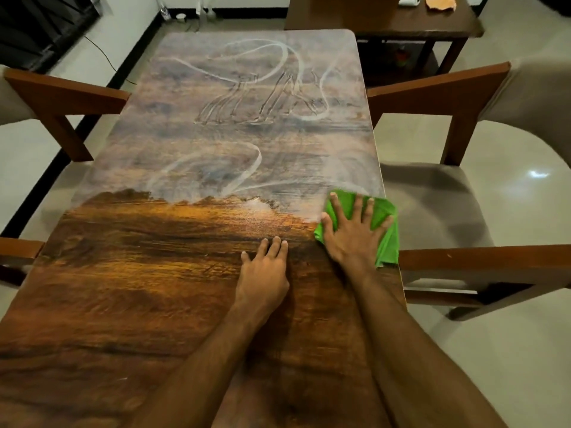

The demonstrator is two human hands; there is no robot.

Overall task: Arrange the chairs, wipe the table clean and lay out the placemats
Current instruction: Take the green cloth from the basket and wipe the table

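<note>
A long wooden table (148, 288) runs away from me. Its near half is dark and shiny; its far half is covered in a whitish film with curved smear lines. My right hand (352, 230) presses flat, fingers spread, on a green cloth (387, 242) at the table's right edge, right where the film begins. My left hand (265, 270) rests flat on the bare wood just left of it, holding nothing. Wooden chairs with grey cushions stand on both sides: one at the right (438, 97), one at the near right (482, 261), one at the left (65, 97).
A dark side table (383, 24) stands beyond the far end, with a white object (409, 0) and an orange cloth (440, 3) on top. A chair arm (18, 251) pokes in at the near left. Pale tiled floor surrounds the table; a cable (105, 55) lies at the back left.
</note>
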